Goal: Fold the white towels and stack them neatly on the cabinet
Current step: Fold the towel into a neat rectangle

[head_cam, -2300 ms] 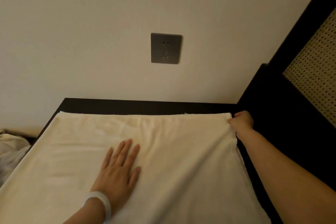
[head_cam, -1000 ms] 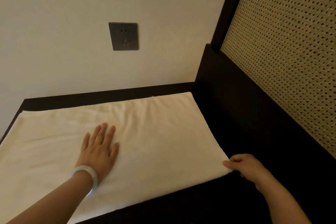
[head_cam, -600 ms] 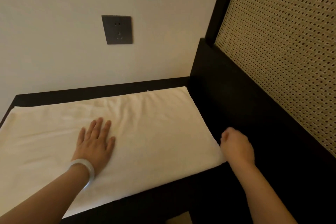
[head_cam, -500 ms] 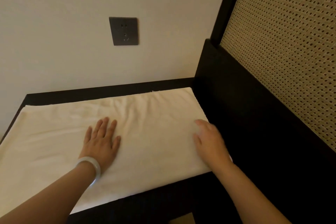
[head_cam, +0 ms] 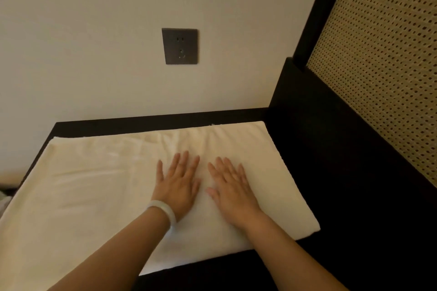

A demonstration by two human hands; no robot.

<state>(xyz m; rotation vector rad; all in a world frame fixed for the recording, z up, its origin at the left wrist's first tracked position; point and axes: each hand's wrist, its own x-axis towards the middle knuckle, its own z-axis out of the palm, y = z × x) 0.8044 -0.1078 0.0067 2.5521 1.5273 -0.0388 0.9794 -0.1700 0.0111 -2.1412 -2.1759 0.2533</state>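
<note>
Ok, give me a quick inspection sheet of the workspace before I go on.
Surface: dark cabinet top, bare strip along the back edge.
Job's things: one white towel lies flat, covering most of the top.
Clutter: pale cloth at the left edge, beside the cabinet; unclear what.
Grippers: left hand, wearing a pale bracelet, and right hand both lie flat on the towel, fingers straight.
Cables: nothing seen.
Surroundings: wall socket above, nothing plugged in; dark frame with woven panel to the right.
</note>
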